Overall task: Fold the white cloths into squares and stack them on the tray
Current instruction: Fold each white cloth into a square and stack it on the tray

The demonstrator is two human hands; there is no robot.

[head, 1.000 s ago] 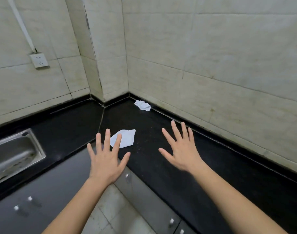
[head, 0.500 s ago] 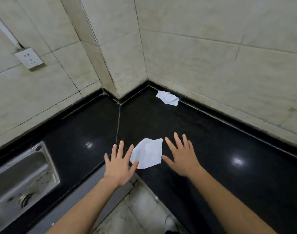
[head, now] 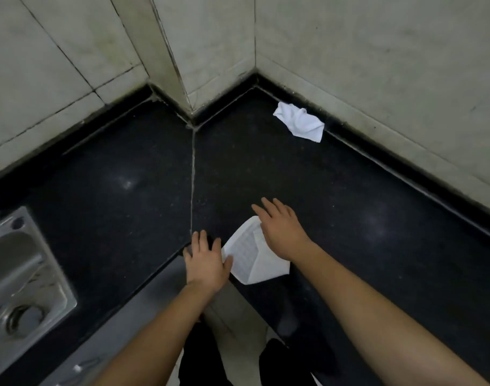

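A white cloth (head: pixel 250 253) lies loosely folded at the inner front corner of the black counter (head: pixel 321 196). My left hand (head: pixel 206 260) rests palm down at its left edge, the thumb touching the cloth. My right hand (head: pixel 280 227) lies flat over the cloth's upper right part, fingers spread. A second white cloth (head: pixel 299 121) lies crumpled far back, against the right wall. No tray is in view.
A steel sink (head: pixel 23 277) is set into the counter at the left. Tiled walls (head: pixel 377 65) close the corner behind the counter. Below the counter edge are grey cabinet fronts (head: pixel 121 330) and the floor with my dark shoes (head: pixel 282 363).
The view has tilted down and closer to the counter. Both hands have come in onto the near cloth: the right now covers part of it, and the left touches its edge.
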